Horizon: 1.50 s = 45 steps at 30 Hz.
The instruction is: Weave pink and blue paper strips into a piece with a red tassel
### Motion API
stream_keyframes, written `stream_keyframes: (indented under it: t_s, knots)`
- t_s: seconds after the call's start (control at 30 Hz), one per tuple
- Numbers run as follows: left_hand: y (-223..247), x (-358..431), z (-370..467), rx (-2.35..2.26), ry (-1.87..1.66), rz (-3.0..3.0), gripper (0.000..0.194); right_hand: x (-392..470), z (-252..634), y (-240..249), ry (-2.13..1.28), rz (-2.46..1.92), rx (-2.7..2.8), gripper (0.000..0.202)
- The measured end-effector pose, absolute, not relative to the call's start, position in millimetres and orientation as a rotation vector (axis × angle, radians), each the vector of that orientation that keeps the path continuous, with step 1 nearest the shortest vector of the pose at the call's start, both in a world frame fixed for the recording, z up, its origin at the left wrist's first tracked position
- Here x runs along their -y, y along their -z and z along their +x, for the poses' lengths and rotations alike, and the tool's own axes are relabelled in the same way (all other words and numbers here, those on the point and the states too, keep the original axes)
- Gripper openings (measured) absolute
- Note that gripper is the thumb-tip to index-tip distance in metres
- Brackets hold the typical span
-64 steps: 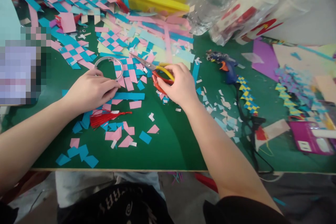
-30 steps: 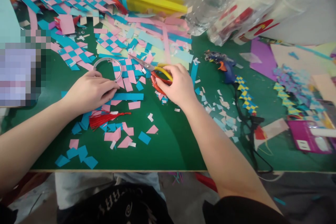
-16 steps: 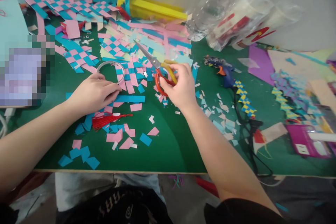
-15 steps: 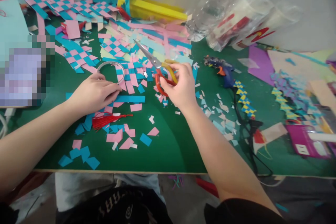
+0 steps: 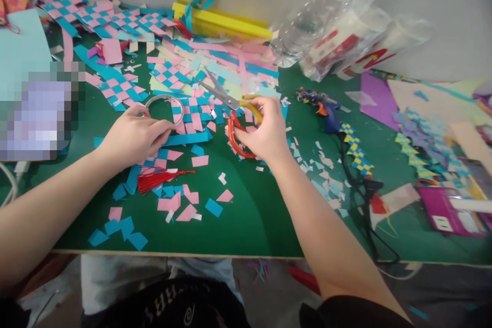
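Note:
My right hand [image 5: 269, 128] holds scissors [image 5: 230, 102] with red and yellow handles, their blades parted and pointing up and to the left. Near the table's left half, my left hand [image 5: 134, 136] has its fingers together on a blue paper strip [image 5: 190, 138] that sticks out to the right. A roll of tape [image 5: 182, 110] touches or lies just behind that hand. Below the strip rests a red tassel [image 5: 154, 180], beside a pink and blue woven piece partly covered by the hand.
Blue and pink scraps [image 5: 186, 212] litter the green table [image 5: 246, 230]. Woven paper pieces and a yellow folded paper [image 5: 223, 23] lie at the back. A phone [image 5: 36, 118] is at left; a blue glue gun [image 5: 330, 120], wrapped cups [image 5: 346, 46] and a purple case [image 5: 442, 210] are at right.
The scissors' blades have opened. The blue strip under my left hand now lifts slightly at its right end. The view has shifted a little; both hands stay in about the same places.

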<state>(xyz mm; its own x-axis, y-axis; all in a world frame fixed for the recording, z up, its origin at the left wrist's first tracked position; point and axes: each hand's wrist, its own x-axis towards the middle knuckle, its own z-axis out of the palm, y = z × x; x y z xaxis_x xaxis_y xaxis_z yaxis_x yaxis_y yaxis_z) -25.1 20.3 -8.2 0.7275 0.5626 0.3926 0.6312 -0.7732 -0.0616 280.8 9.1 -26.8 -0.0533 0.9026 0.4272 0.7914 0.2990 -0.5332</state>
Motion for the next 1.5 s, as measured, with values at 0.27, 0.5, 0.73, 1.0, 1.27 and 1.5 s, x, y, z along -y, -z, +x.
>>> stream_keyframes:
  t_s: [0.27,0.5,0.73,1.0,1.27,1.5]
  knots:
    - [4.0,-16.6,-23.2,0.953,0.481,-2.667,0.024,-8.8,278.3,27.8,-0.185,-1.46,2.002,0.053]
    - [0.7,-13.5,-21.5,0.874,0.432,-2.71,0.029,-10.8,277.3,33.2,-0.222,-1.495,2.009,0.049]
    - [2.7,-14.0,-18.3,0.894,0.42,-2.777,0.03,-8.1,275.1,35.8,-0.22,-1.495,1.968,0.047]
    - [4.1,-14.0,-17.1,0.815,0.509,-2.811,0.024,-5.9,274.4,37.3,-0.232,-1.498,1.948,0.048]
    - [5.3,-13.3,-17.1,0.771,0.495,-2.799,0.024,-6.5,277.7,37.4,-0.214,-1.437,1.987,0.051]
    - [4.1,-15.0,-18.8,0.81,0.458,-2.801,0.026,-6.0,286.0,32.7,-0.191,-1.336,2.091,0.057]
